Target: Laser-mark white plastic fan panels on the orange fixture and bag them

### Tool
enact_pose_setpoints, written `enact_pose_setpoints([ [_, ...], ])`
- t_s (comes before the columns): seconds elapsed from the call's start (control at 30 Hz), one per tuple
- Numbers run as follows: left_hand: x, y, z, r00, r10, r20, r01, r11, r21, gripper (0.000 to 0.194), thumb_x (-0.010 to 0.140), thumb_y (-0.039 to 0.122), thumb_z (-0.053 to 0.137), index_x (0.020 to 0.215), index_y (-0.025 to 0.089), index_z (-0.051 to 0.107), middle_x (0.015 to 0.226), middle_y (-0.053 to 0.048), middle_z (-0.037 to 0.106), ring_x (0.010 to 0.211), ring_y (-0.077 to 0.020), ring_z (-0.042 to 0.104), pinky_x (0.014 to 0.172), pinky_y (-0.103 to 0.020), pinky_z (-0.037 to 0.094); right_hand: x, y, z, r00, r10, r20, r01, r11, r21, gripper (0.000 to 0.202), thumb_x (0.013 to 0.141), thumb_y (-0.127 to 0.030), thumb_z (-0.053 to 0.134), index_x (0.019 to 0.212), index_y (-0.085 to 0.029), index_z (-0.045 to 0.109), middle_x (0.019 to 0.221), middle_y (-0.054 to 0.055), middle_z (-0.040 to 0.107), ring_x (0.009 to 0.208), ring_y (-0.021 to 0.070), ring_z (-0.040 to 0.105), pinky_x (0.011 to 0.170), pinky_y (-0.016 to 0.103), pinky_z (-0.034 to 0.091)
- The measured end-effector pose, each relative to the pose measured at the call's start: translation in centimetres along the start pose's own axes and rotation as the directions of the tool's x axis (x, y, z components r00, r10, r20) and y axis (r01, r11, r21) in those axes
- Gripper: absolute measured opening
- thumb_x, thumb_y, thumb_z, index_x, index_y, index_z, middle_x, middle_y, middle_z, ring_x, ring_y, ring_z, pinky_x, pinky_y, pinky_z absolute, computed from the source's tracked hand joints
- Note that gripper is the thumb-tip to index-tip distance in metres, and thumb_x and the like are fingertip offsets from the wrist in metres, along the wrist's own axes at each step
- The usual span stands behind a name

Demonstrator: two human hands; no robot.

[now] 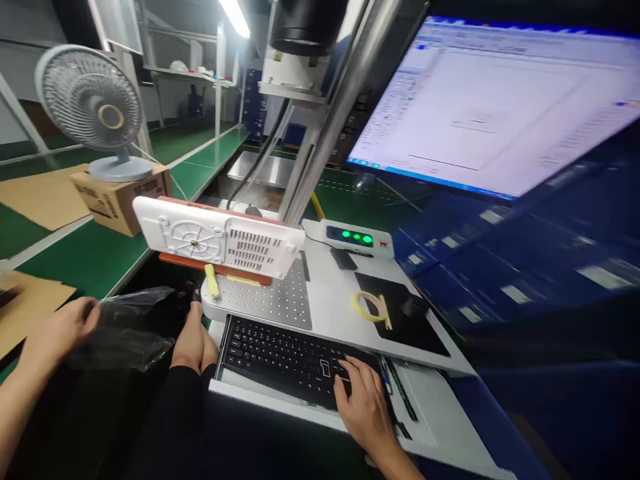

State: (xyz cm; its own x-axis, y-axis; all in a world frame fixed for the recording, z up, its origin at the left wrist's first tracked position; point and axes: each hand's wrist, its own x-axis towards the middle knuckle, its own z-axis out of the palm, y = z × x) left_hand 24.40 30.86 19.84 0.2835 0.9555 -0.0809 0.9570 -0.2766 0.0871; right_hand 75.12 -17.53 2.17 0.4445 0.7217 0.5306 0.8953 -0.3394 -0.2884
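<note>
Left hand (67, 327) pinching clear bag (133, 337) at its edge; likely feeling light, limp, slippery, suiting bunched-edge grip. Right hand (365, 403) spreading half-open over keyboard (285, 360), gripping nothing.

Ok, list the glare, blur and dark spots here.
In the head view, the ceiling light burns out to white; the head view's monitor is smeared, its text unreadable; at the head view's right, the blue bins blur, while the keyboard looks crisper; head-view shadow swallows detail around the clear bag.
</note>
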Motion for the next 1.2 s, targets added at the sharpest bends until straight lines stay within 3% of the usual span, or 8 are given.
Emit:
enact_pose_setpoints([
  [0.07,-1.0,1.4,-0.5,0.999,-0.031,0.01,0.03,0.995,0.096,0.058,0.112,0.056,0.036,0.135,0.016,0.07,0.131,-0.016,0.078,0.11,-0.0401,0.075,0.083,-0.041,0.048,0.0,0.5,0.1,1.0,-0.017,0.003,0.017,0.999,-0.036,0.029,0.11,-0.035,0.054,0.133,-0.02,0.062,0.132,0.019,0.065,0.122,0.0406,0.065,0.101,0.063,0.06],
  [0.2,-2.1,3.2,-1.1,1.0,0.006,-0.012,-0.005,0.992,0.125,0.059,0.115,0.051,0.029,0.139,0.014,0.069,0.138,-0.017,0.076,0.115,-0.0376,0.074,0.09,-0.043,0.052,-0.2,1.5,0.5,0.999,-0.043,-0.003,0.043,0.997,-0.066,0.035,0.11,-0.042,0.051,0.129,-0.016,0.065,0.131,0.022,0.066,0.12,0.0433,0.065,0.1,0.065,0.059],
  [0.4,-1.7,1.9,0.2,0.997,0.032,-0.077,-0.022,0.991,0.134,0.057,0.113,0.049,0.032,0.133,0.018,0.075,0.135,-0.015,0.078,0.116,-0.0371,0.075,0.084,-0.041,0.055,-0.5,2.2,1.2,1.0,0.023,0.011,-0.023,1.0,-0.013,0.038,0.108,-0.049,0.052,0.124,-0.018,0.068,0.128,0.022,0.069,0.118,0.0434,0.067,0.1,0.064,0.058],
  [0.7,-1.7,2.0,0.0,1.0,0.011,-0.024,-0.009,0.994,0.111,0.055,0.114,0.048,0.032,0.135,0.018,0.073,0.141,-0.015,0.076,0.118,-0.0375,0.074,0.086,-0.043,0.054,-0.4,2.3,1.4,0.998,-0.024,-0.063,0.019,0.996,-0.083,0.043,0.113,-0.052,0.047,0.129,-0.017,0.063,0.126,0.021,0.068,0.108,0.0394,0.069,0.092,0.059,0.059],
  [0.93,-2.2,2.6,-0.7,1.0,-0.007,0.001,0.006,0.998,0.066,0.057,0.116,0.048,0.027,0.135,0.018,0.071,0.141,-0.012,0.076,0.123,-0.0364,0.072,0.092,-0.041,0.052,-1.1,3.2,2.1,0.996,0.071,-0.044,-0.073,0.997,-0.039,0.048,0.11,-0.057,0.05,0.132,-0.017,0.065,0.128,0.021,0.067,0.112,0.0406,0.069,0.096,0.059,0.058],
  [1.2,-1.4,1.9,0.0,0.996,-0.076,0.04,0.071,0.993,0.098,0.058,0.113,0.052,0.025,0.138,0.024,0.069,0.148,-0.01,0.073,0.129,-0.0375,0.071,0.105,-0.048,0.055,-1.8,3.8,2.8,0.993,0.111,-0.034,-0.113,0.991,-0.068,0.053,0.11,-0.056,0.047,0.131,-0.012,0.067,0.129,0.021,0.068,0.112,0.0382,0.07,0.096,0.054,0.06],
])
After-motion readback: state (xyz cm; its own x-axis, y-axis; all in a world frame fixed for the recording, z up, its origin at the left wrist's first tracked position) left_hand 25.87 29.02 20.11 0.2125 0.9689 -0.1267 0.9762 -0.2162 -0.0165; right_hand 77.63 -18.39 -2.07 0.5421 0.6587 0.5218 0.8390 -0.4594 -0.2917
